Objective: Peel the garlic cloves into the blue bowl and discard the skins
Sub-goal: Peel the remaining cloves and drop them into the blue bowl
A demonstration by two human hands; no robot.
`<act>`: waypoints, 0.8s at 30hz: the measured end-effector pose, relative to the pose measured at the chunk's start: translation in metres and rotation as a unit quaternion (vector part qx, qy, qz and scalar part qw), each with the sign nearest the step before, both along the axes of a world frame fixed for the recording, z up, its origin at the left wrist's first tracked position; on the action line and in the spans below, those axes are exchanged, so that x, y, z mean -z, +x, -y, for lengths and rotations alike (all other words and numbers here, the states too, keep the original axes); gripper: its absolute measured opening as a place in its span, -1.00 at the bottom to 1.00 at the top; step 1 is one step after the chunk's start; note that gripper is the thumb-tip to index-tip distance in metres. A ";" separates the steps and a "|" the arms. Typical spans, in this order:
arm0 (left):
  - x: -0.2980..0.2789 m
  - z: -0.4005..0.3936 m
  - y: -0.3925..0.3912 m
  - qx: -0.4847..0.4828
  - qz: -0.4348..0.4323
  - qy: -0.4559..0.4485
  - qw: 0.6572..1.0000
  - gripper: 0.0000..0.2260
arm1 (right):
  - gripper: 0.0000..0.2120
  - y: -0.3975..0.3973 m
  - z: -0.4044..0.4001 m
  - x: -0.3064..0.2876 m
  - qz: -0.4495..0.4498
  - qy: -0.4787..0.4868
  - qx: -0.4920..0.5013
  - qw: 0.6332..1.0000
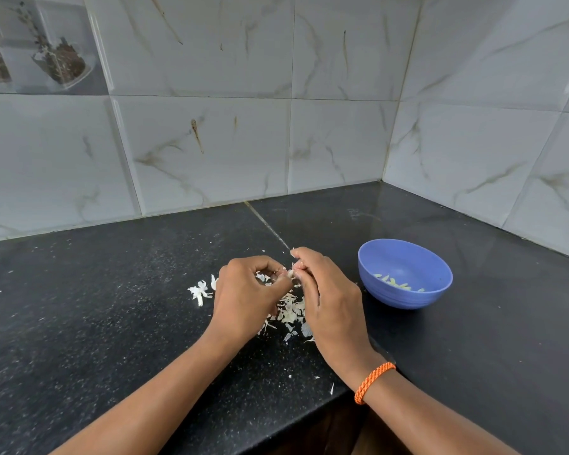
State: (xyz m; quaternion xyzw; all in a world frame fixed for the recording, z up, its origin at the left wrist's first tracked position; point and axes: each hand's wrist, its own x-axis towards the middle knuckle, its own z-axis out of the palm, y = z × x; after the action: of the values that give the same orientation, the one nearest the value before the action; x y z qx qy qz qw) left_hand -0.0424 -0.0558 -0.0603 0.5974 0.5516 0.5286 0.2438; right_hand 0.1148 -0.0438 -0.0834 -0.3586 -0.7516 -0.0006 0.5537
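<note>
Both hands apparently pinch garlic clove (290, 273)

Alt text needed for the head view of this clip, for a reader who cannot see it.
Two bare hands, left hand and right hand, pinch a small white garlic clove between them above a black speckled stone counter. Papery white garlic skins litter the counter beneath; a round blue plastic bowl holding pale peeled cloves sits right.

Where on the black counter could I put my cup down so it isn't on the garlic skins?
Bare counter lies left of the left hand, behind the blue bowl toward the tiled corner, and right of the bowl. It is crowded under and between both hands, right hand included, where the garlic skins are scattered.
</note>
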 end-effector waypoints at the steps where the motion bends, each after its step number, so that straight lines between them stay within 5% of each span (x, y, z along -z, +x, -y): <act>1: 0.000 0.000 -0.001 0.000 0.004 -0.001 1.000 -0.82 | -0.68 0.000 0.000 0.000 0.012 0.007 0.004 1.000; 24: 0.004 0.000 0.002 0.003 0.031 -0.007 1.000 -0.83 | -0.75 -0.003 0.001 0.001 0.005 -0.031 0.004 0.999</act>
State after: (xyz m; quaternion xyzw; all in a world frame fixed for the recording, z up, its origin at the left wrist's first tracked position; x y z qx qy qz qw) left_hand -0.0405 -0.0557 -0.0645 0.5812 0.5453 0.5421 0.2663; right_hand 0.1121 -0.0449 -0.0841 -0.3787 -0.7524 0.0190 0.5386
